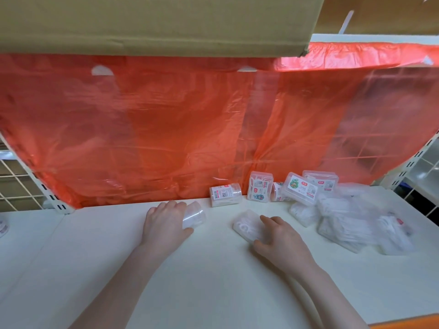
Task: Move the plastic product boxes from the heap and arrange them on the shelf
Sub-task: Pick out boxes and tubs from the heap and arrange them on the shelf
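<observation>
My left hand (164,222) grips a clear round plastic box (193,214) lying on its side on the white shelf (213,281). My right hand (276,236) holds a flat clear rectangular box (247,225) against the shelf surface. A heap of clear product boxes (351,222) lies at the right. Along the back stand a round labelled box on its side (225,194), an upright rectangular box (260,189), and a tilted box with a green label (299,188).
A red plastic sheet (190,127) hangs behind the shelf as a back wall. A cardboard box (154,22) overhangs from above. Wire grid panels (16,176) and slotted white uprights stand at both sides. An orange edge (403,320) runs along the shelf front.
</observation>
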A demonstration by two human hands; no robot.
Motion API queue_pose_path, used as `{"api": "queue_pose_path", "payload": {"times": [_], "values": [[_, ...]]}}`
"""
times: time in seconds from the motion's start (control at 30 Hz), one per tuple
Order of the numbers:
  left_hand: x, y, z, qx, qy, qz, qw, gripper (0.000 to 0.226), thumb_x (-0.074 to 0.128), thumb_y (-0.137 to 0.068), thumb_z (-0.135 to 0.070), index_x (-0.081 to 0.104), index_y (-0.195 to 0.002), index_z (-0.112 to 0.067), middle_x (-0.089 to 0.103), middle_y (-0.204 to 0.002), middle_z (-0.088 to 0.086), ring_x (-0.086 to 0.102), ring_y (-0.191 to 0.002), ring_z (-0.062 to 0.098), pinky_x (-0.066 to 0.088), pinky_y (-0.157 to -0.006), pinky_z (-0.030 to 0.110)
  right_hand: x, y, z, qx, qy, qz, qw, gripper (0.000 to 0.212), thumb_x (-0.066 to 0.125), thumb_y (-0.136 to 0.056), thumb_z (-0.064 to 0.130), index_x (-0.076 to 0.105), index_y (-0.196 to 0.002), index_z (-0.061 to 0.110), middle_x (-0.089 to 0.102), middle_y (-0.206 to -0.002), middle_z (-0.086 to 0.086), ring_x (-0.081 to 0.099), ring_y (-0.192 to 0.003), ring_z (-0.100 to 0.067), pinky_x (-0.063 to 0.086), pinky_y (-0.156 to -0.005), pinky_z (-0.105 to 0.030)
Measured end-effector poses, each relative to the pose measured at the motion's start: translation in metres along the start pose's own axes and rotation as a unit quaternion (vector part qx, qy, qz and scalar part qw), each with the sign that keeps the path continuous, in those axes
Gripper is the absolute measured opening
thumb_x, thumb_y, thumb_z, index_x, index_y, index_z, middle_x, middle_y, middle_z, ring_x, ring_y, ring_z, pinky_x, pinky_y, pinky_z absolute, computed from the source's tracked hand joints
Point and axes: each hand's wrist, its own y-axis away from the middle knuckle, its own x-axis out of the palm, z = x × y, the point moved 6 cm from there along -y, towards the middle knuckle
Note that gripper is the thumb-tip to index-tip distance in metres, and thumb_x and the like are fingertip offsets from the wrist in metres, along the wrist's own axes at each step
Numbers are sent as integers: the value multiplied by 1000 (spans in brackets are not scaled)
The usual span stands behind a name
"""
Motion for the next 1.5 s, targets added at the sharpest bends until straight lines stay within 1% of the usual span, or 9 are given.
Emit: {"api": "queue_pose_path", "payload": {"times": [0.23,0.37,0.47,0.83,0.97,1.13,1.33,1.4,1.5], "values": [[-5,-18,-23,23,-25,65,997,45,60,-79,-48,49,-115,-22,55,-116,-1,51,-111,21,35,-83,31,2,-14,13,-5,64,33,997,48,55,-82,43,46,-121,16,51,-114,-3,48,-111,-22,41,-80,-31],[0,-24,-36,24,-17,96,995,46,60,-79,-45,49,-115,-19,55,-117,2,51,-112,24,36,-85,32,3,-19,15,0,79,39,996,41,55,-82,43,48,-111,14,51,-109,-4,49,-108,-23,38,-73,-29],[-1,-24,-43,23,-23,106,994,46,61,-79,-41,49,-116,-18,54,-118,4,50,-113,25,37,-87,33,1,-20,16,2,80,41,996,39,56,-81,41,50,-108,14,51,-109,-5,50,-108,-24,39,-75,-30],[-43,2,-35,-40,39,30,998,53,66,-76,-41,51,-123,-23,55,-119,1,48,-114,24,39,-89,33,-14,-9,5,-33,66,25,997,44,60,-76,34,51,-115,14,52,-110,-4,51,-107,-23,42,-77,-30],[-52,23,-31,-76,64,18,995,55,69,-75,-43,53,-123,-21,55,-116,1,49,-114,22,43,-85,31,-19,-4,4,-58,46,11,997,44,59,-76,31,51,-116,15,52,-111,-3,49,-109,-23,39,-75,-30],[-60,51,-31,-113,88,2,990,56,71,-73,-41,58,-122,-18,57,-120,1,52,-113,20,46,-86,31,-16,3,3,-98,28,12,995,39,57,-76,29,52,-112,16,53,-107,-2,50,-107,-23,36,-72,-28],[-81,83,-8,-152,99,-12,983,62,73,-72,-42,56,-128,-20,56,-126,1,51,-116,19,41,-86,28,-14,10,21,-134,-1,18,991,41,58,-75,33,54,-113,16,55,-107,-3,51,-104,-24,39,-76,-30],[-92,94,4,-162,96,-20,982,59,73,-73,-41,58,-125,-19,58,-124,2,52,-115,20,40,-85,28,-12,15,34,-150,-1,23,988,43,59,-75,35,54,-114,16,55,-106,-4,52,-104,-24,40,-77,-31],[-108,112,25,-182,87,-30,979,49,73,-72,-42,64,-113,-16,62,-115,4,54,-108,23,46,-83,32,-11,25,56,-176,1,26,984,45,60,-75,39,54,-114,16,55,-107,-5,52,-104,-24,41,-77,-32]]}}
